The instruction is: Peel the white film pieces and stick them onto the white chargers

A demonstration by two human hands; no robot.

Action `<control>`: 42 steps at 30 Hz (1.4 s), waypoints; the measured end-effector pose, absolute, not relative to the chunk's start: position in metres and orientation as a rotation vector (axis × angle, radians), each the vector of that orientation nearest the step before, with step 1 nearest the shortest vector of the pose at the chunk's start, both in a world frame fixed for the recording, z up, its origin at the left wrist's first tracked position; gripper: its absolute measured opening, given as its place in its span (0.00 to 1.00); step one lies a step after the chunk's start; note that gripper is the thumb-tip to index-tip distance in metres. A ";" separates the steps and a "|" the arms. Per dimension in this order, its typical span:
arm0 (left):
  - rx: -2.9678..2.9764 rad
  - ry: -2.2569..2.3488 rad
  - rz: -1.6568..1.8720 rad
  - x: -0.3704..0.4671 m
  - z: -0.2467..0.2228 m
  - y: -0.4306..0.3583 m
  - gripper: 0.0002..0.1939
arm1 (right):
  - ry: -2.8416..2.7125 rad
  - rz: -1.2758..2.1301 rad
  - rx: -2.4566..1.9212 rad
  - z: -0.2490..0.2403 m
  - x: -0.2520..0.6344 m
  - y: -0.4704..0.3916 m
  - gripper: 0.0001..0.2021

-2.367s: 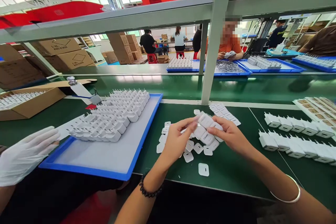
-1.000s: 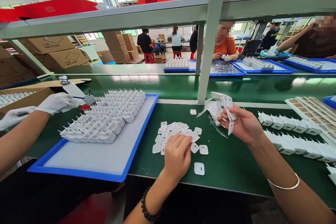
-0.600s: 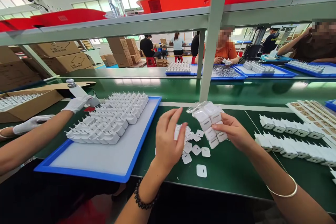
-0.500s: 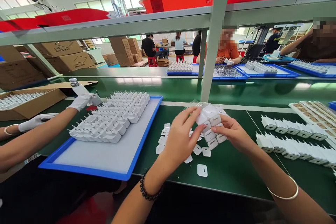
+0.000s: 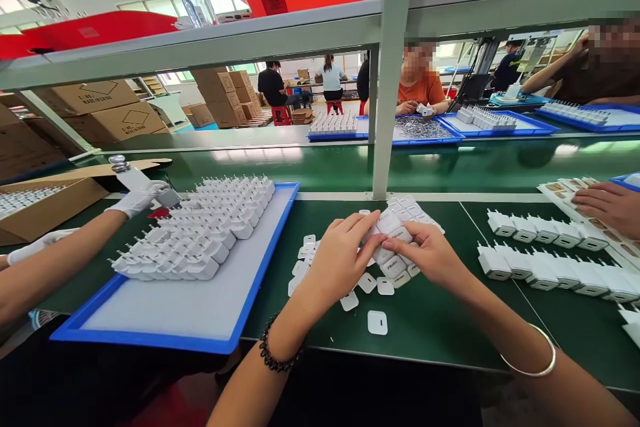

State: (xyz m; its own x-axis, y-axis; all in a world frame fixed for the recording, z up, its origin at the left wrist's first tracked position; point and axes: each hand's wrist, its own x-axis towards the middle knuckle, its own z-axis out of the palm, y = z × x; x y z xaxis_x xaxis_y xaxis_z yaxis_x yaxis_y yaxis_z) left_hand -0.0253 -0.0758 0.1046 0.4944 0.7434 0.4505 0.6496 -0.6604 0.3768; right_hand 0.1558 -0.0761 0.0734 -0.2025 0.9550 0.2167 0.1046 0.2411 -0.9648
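At the far left, an open cardboard box [image 5: 55, 213] holds rows of white pieces. Just right of it, a co-worker's gloved hand [image 5: 137, 199] is beside a blue-rimmed tray [image 5: 263, 273] of white plug housings [image 5: 195, 233], pins upward.

Right of the tray, loose white plates [image 5: 349, 301] lie scattered on the green table [image 5: 425, 337], partly hidden by the person's left hand [image 5: 333, 260]. That hand pinches the left side of a sheet of white squares [image 5: 395, 259]. The right hand [image 5: 433, 252] grips its right side; the two hands are close together, with the sheet tilted between them above the table. A further sheet [image 5: 425, 213] lies just beyond.

To the right stand two rows of plug housings [image 5: 550, 270]. At the far right, another person's hand [image 5: 610, 205] rests over pale strips [image 5: 563, 190].
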 end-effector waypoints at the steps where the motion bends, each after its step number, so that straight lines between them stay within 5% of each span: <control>1: 2.625 1.175 0.822 -0.027 0.106 -0.074 0.16 | -1.561 1.127 -1.028 0.075 0.156 -0.077 0.12; 7: 2.585 0.859 0.608 -0.035 0.110 -0.071 0.17 | -1.554 1.354 -0.938 0.080 0.158 -0.079 0.10; 16: 2.306 0.887 0.770 -0.037 0.101 -0.078 0.18 | -1.506 1.503 -0.874 0.076 0.160 -0.080 0.11; 42: 2.249 0.911 0.799 -0.037 0.098 -0.079 0.16 | -1.759 1.352 -0.805 0.081 0.153 -0.090 0.13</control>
